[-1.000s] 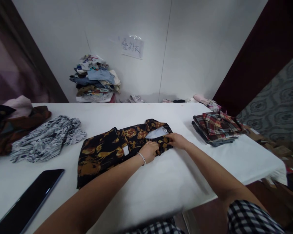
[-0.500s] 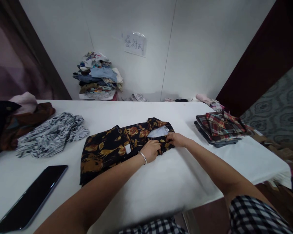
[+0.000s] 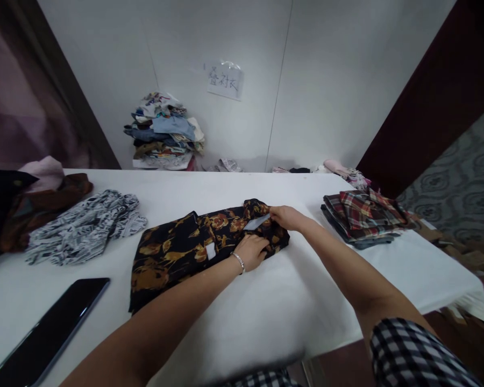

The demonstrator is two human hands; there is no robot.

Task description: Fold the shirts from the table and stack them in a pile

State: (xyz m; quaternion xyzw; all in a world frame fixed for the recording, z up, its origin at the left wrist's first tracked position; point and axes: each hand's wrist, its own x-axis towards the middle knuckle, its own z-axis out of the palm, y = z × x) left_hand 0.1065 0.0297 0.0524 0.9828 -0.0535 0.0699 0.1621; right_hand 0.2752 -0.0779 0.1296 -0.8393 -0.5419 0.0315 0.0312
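A black shirt [image 3: 185,236] with orange and gold flowers lies folded in a long shape on the white table [image 3: 242,185]. Its collar is at the right end, where a pale grey piece [image 3: 257,221] shows in the neck opening. On the collar's front side rests my left hand [image 3: 250,252], fingers laid over the cloth; the wrist wears a silver bracelet. My right hand [image 3: 287,217] pinches the collar's right edge beside the pale piece, its fingertips partly hidden. A small white tag [image 3: 210,250] sits midway along the shirt.
A black-and-white printed garment [image 3: 84,228] lies crumpled at left, near brown and dark clothes [image 3: 60,199]. A phone [image 3: 52,330] lies front left. Folded shirts, plaid on top [image 3: 371,212], are stacked at right. A tall clothes pile [image 3: 165,131] stands against the wall.
My right hand has moved up and slightly left from the collar's lower right edge to beside the pale piece, which looks narrower now. My left hand stays on the cloth.
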